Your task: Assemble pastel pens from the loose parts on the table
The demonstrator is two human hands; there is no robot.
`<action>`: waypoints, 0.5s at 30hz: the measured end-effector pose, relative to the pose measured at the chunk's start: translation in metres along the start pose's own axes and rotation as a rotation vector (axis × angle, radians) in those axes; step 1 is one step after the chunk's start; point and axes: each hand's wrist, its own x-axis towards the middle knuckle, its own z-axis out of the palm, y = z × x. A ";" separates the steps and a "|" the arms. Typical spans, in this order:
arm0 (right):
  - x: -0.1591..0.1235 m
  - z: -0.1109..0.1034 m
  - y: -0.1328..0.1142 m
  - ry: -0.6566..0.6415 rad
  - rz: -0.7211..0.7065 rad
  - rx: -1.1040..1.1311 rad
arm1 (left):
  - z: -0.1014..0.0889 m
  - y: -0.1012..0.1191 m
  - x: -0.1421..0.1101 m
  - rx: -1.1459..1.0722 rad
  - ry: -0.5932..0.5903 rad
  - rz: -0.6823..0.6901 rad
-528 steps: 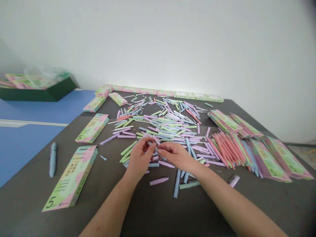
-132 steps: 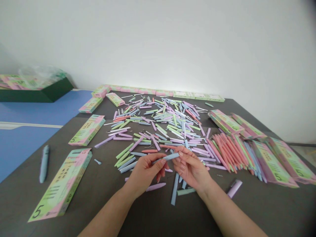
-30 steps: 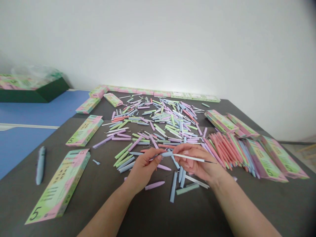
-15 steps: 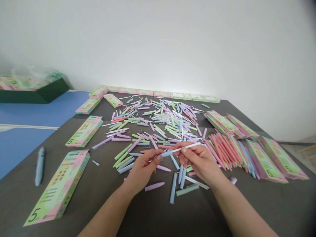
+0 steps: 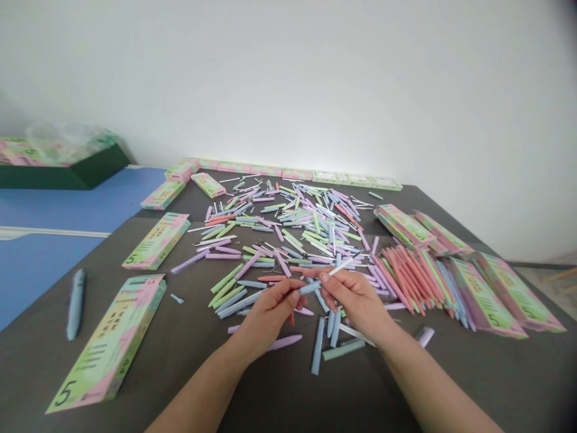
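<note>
Between the fingertips of my left hand (image 5: pixel 269 310) is a light blue pen barrel (image 5: pixel 309 288), pointing right. My right hand (image 5: pixel 358 299) pinches a thin white pen refill (image 5: pixel 340 267), which slants up to the right. The refill's lower end meets the barrel's open end; how deep it sits inside cannot be made out. Beneath the hands lie loose blue barrels (image 5: pixel 317 347), a purple pen part (image 5: pixel 286 342) and a grey-green piece (image 5: pixel 344 350). My fingers cover some of the pieces there.
Loose pastel pen parts (image 5: pixel 297 216) spread across the dark table (image 5: pixel 288 403). Coral pens (image 5: pixel 401 273) are bunched at right beside pen boxes (image 5: pixel 489 294). More boxes (image 5: pixel 108 340) stand along the left and back edges. A blue pen (image 5: pixel 76 307) lies far left, near a green tray (image 5: pixel 90 170).
Both hands have shifted slightly left and down with the barrel and refill. The refill tilts more steeply upward now. My fingers still pinch both parts.
</note>
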 end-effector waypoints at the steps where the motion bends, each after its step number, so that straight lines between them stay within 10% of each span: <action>1: 0.001 0.000 0.001 0.003 0.004 0.010 | 0.001 0.000 0.000 -0.014 -0.033 0.007; 15: 0.014 0.010 -0.003 -0.031 -0.042 -0.082 | 0.007 -0.001 -0.003 -0.008 -0.070 0.100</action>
